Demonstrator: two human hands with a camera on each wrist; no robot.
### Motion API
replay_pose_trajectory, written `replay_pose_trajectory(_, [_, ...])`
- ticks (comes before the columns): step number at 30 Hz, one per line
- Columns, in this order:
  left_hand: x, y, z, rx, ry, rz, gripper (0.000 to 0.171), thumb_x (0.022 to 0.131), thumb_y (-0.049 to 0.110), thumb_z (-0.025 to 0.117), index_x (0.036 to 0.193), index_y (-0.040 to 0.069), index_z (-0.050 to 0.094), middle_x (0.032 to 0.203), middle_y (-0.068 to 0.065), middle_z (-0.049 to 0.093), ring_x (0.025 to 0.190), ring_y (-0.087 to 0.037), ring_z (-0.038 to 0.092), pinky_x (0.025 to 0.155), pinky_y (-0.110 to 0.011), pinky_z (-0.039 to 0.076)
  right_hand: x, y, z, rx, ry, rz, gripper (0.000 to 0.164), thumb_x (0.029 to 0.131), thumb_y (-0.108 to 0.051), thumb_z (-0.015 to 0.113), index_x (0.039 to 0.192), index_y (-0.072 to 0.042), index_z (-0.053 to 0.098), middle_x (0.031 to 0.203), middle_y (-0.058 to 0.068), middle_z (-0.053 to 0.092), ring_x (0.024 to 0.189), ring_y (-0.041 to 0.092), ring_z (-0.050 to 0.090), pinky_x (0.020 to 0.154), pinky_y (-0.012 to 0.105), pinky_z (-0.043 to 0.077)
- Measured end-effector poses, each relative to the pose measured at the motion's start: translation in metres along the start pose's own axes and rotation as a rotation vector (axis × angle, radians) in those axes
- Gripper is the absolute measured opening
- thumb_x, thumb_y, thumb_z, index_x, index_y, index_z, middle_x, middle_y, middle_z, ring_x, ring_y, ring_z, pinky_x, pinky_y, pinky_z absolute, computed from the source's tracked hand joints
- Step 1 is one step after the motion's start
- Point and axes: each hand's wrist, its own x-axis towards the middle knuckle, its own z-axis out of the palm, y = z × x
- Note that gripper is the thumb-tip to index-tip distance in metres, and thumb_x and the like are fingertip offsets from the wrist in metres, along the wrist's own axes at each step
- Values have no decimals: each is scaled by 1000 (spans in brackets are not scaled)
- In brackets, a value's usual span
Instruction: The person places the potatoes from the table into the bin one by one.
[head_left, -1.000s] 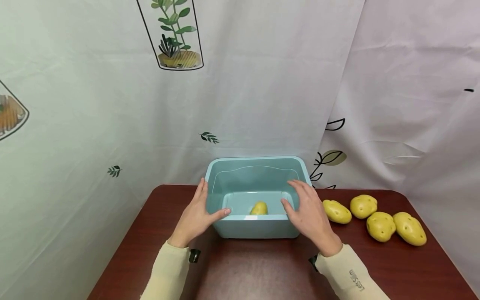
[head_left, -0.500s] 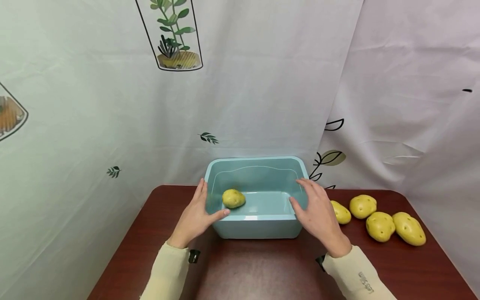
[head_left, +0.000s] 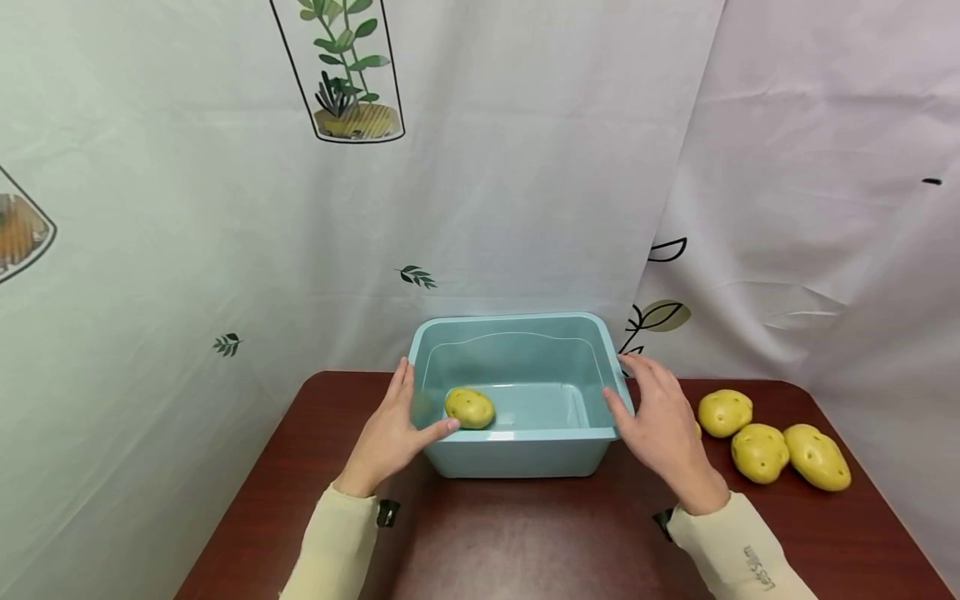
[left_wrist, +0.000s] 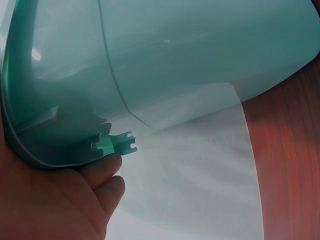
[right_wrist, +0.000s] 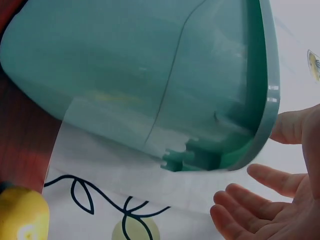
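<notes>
A light blue plastic basin [head_left: 517, 458] stands at the back of the table with one yellow potato [head_left: 470, 407] lying inside, towards the left. My left hand [head_left: 386, 433] holds the basin's left side, thumb at the front corner and fingers outside. In the left wrist view its fingertips [left_wrist: 112, 187] lie under the rim. At the right rim, my right hand [head_left: 663, 425] is spread, thumb near the rim and fingers outside. The right wrist view shows those fingers [right_wrist: 242, 205] apart from the wall, holding nothing.
To the right lie several more yellow potatoes [head_left: 761, 452] on the dark red-brown table [head_left: 517, 542]. One is mostly hidden behind the right hand. A pale cloth with printed plants [head_left: 525, 208] hangs behind the table, close to the basin's back.
The potato inside the basin has rolled from the front middle to the left. My right hand has moved right, from over the basin to its right rim; the left hand stays put.
</notes>
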Motion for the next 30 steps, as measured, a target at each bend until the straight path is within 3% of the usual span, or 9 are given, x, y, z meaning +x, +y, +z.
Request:
replay_pose_trajectory(10, [0,0,-1,0,3,-6,122,80,75,66,161,5,8,169,-4,-1,148,-34,29,110,-58,36,-3,7,-8,11,-29,51,45,93,-17,72,132,2,60,134,26,55,124,46,48,97,63,40])
replay_pose_trajectory(30, [0,-1,0,-10,12,2,122,80,74,66,161,5,8,169,-3,-1,149,-33,27,110,-58,36,-12,36,-14,-35,-101,139,43,97,-15,64,134,6,56,134,28,53,124,48,47,99,66,38])
